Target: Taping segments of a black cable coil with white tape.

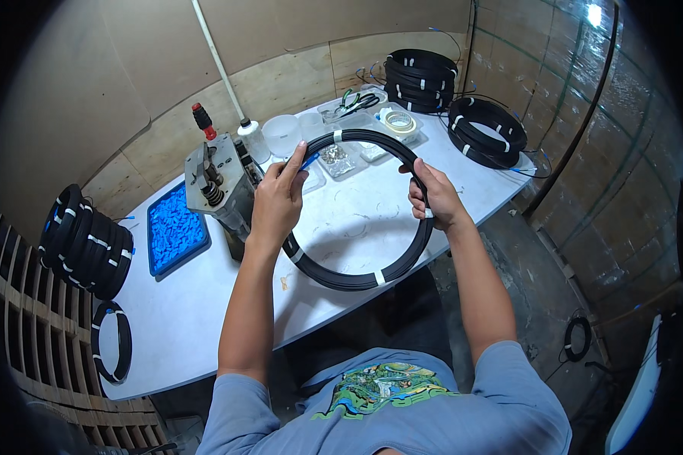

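Note:
Between my two hands I hold up a large ring-shaped coil of black cable, bound at intervals with short white tape bands. It is tilted above the near edge of the white table. My left hand is closed on its upper left side, index finger stretched along the cable. Beside those fingers a small blue cable end shows. On the upper right side my right hand grips the coil, thumb on top and fingers curled around it, just above a white band. Part of the coil is hidden behind my left hand and wrist.
A metal bench machine stands left of the coil, beside a blue tray of small blue pieces. Stacked black coils sit at the left and back right. Clear containers, a white bottle and tape rolls line the back.

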`<action>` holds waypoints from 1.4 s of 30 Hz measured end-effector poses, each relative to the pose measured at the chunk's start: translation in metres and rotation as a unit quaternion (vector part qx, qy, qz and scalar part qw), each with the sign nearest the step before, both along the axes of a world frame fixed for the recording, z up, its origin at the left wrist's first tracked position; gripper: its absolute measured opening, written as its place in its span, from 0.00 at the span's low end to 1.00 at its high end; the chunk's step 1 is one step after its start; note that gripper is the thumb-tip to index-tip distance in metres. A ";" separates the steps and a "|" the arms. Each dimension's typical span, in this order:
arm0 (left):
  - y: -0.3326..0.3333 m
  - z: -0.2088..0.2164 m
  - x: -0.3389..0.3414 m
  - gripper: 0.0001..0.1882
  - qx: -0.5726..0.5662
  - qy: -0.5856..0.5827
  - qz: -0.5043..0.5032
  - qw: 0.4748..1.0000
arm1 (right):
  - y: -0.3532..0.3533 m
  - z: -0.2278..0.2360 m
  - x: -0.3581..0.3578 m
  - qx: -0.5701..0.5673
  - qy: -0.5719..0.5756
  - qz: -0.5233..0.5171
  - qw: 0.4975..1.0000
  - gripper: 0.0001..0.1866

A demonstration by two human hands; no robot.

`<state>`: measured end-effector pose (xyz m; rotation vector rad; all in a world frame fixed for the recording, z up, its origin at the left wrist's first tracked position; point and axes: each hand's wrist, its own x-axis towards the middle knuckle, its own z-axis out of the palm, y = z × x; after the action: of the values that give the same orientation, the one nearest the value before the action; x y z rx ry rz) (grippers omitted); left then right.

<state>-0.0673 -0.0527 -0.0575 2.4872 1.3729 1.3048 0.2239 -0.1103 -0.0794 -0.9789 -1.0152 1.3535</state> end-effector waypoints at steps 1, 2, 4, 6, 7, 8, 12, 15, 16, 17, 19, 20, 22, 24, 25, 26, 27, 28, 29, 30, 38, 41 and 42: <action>0.001 -0.001 -0.001 0.31 0.002 0.001 -0.014 1.000 | 0.000 0.000 0.001 0.002 0.000 0.002 1.000 0.25; 0.002 0.000 -0.001 0.33 0.003 0.001 -0.028 1.000 | 0.000 0.000 0.002 0.004 -0.001 0.003 1.000 0.25; -0.002 0.003 -0.001 0.35 -0.058 -0.050 -0.044 0.996 | 0.000 -0.001 0.006 -0.004 -0.009 0.003 1.000 0.25; 0.001 0.001 -0.004 0.37 -0.120 -0.100 -0.061 0.986 | 0.000 0.000 0.010 -0.012 -0.017 0.002 1.000 0.25; 0.007 -0.007 -0.017 0.37 -0.197 -0.221 -0.173 0.940 | -0.001 0.004 0.007 -0.036 0.004 -0.014 0.999 0.23; 0.014 -0.017 -0.029 0.38 -0.266 -0.334 -0.279 0.860 | -0.002 0.008 0.005 -0.061 0.023 -0.032 0.997 0.21; 0.022 -0.047 -0.035 0.15 -0.339 -0.286 -0.251 0.861 | 0.022 -0.015 0.037 -0.099 0.208 0.020 0.973 0.24; 0.015 -0.038 -0.019 0.09 -0.422 -0.357 -0.132 0.823 | 0.028 -0.023 0.046 -0.059 0.252 0.150 0.954 0.27; 0.016 -0.031 -0.018 0.10 -0.429 -0.362 -0.094 0.822 | 0.026 -0.021 0.043 -0.059 0.251 0.152 0.954 0.27; 0.016 -0.025 -0.019 0.10 -0.428 -0.364 -0.093 0.822 | 0.021 -0.021 0.038 -0.037 0.253 0.141 0.956 0.28; 0.017 -0.013 -0.022 0.10 -0.456 -0.381 -0.095 0.799 | 0.011 -0.025 0.035 0.044 0.295 0.191 0.935 0.35; 0.019 -0.009 -0.025 0.14 -0.466 -0.369 -0.101 0.798 | 0.008 -0.027 0.033 0.044 0.294 0.193 0.935 0.35; 0.039 -0.006 -0.037 0.19 -0.534 -0.359 -0.129 0.754 | 0.002 -0.029 0.028 0.092 0.281 0.142 0.945 0.33; 0.054 -0.015 -0.043 0.21 -0.589 -0.451 -0.102 0.662 | 0.003 -0.027 0.015 0.194 0.230 0.156 0.941 0.35; 0.050 -0.021 -0.047 0.22 -0.571 -0.436 -0.131 0.684 | 0.003 -0.018 0.020 0.145 0.084 0.103 0.980 0.33; 0.042 -0.023 -0.048 0.23 -0.553 -0.417 -0.162 0.703 | 0.007 -0.009 0.027 0.092 -0.066 0.045 0.993 0.32; 0.038 -0.023 -0.043 0.28 -0.546 -0.397 -0.130 0.726 | 0.014 -0.009 0.030 0.133 -0.177 -0.051 0.974 0.24; 0.042 -0.022 -0.048 0.41 -0.586 -0.391 -0.190 0.684 | 0.020 -0.007 0.033 0.177 -0.285 -0.127 0.933 0.24; 0.041 -0.022 -0.051 0.49 -0.597 -0.394 -0.233 0.659 | 0.022 -0.006 0.034 0.220 -0.345 -0.184 0.894 0.24; 0.039 -0.023 -0.055 0.57 -0.605 -0.395 -0.276 0.633 | 0.024 -0.006 0.034 0.261 -0.401 -0.239 0.845 0.24; 0.016 -0.017 0.005 0.66 -0.369 -0.378 -0.116 0.841 | 0.026 0.004 0.007 0.045 0.084 -0.180 0.979 0.16; 0.017 -0.019 0.011 0.36 -0.377 -0.509 -0.121 0.764 | 0.022 -0.001 0.004 0.016 0.098 -0.148 0.984 0.17; 0.017 -0.020 0.013 0.24 -0.358 -0.533 -0.111 0.759 | 0.020 -0.002 0.002 0.030 0.105 -0.126 0.986 0.19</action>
<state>-0.0539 -0.0355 -0.0778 1.0022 0.9161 1.3674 0.2263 -0.0900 -0.0809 -0.8672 -0.7416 1.1814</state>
